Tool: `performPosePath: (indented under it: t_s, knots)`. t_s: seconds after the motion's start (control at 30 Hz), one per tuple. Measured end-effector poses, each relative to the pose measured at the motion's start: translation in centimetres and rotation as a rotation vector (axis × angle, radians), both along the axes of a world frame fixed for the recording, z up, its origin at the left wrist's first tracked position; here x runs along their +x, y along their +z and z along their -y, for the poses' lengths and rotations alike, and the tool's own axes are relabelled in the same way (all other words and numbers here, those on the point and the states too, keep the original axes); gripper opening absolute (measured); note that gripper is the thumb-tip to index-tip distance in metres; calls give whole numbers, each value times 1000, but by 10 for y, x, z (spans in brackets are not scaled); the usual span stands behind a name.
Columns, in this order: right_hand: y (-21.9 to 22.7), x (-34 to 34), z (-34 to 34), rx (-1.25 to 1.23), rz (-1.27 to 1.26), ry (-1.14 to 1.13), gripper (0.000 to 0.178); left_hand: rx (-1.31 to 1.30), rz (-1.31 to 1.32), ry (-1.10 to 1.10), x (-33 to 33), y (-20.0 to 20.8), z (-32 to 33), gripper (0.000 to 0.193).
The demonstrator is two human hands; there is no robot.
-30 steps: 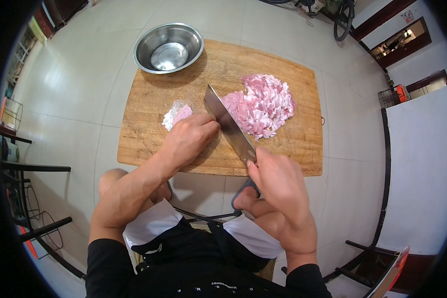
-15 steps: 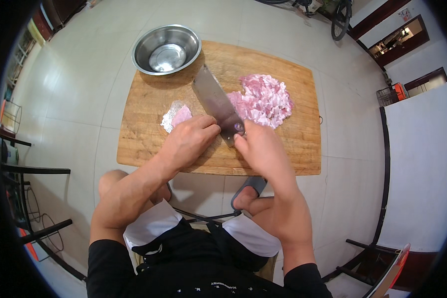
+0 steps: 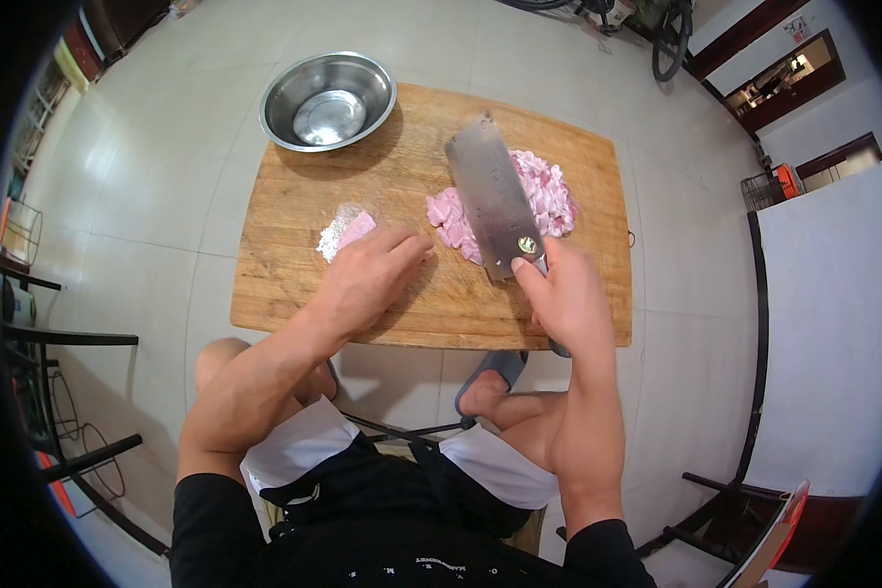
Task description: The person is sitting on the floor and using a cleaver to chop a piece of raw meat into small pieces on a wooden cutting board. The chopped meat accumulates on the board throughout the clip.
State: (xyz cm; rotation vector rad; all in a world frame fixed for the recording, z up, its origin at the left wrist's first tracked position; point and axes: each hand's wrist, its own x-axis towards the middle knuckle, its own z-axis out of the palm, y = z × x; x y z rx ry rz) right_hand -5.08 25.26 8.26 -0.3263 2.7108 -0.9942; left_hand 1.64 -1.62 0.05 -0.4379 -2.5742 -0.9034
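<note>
My right hand (image 3: pixel 570 299) is wrapped round the dark handle of a cleaver (image 3: pixel 495 196). Its broad grey blade leans over a heap of sliced raw meat (image 3: pixel 551 196) and hides part of it. My left hand (image 3: pixel 374 279) is on the cutting board (image 3: pixel 294 284), fingers curled and pressed together. From under its far edge sticks out a pale pink piece of meat (image 3: pixel 359 225), which it seems to hold down; the rest is covered by the hand. White, crumbly-looking bits (image 3: pixel 335 235) lie beside that piece.
A shiny metal bowl (image 3: pixel 331 103) sits at the board's far left corner. My knees and slippered feet (image 3: pixel 495 377) are at the near edge. Black metal frames (image 3: pixel 78 338) stand at left, a white panel (image 3: pixel 828 333) at right, and a bicycle (image 3: pixel 668 44) at the far right.
The cleaver has moved right, from beside my left fingertips to over the sliced meat, carried by my right hand. My left hand has hardly moved.
</note>
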Motion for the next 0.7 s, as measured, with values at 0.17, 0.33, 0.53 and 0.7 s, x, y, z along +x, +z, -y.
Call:
performPosePath:
  t_s: [0.17, 0.33, 0.53, 0.7]
  knots:
    - [28, 30, 10, 93, -90, 73, 29, -73, 14, -69, -3, 0, 9, 29]
    - [26, 37, 12, 142, -111, 88, 28, -123, -108, -36, -9, -3, -4, 27]
    - [33, 51, 9, 235, -163, 147, 26, -199, -52, -79, -4, 6, 6, 25]
    - [39, 67, 10, 313, -156, 234, 21, -198, -11, -110, -4, -1, 5, 24]
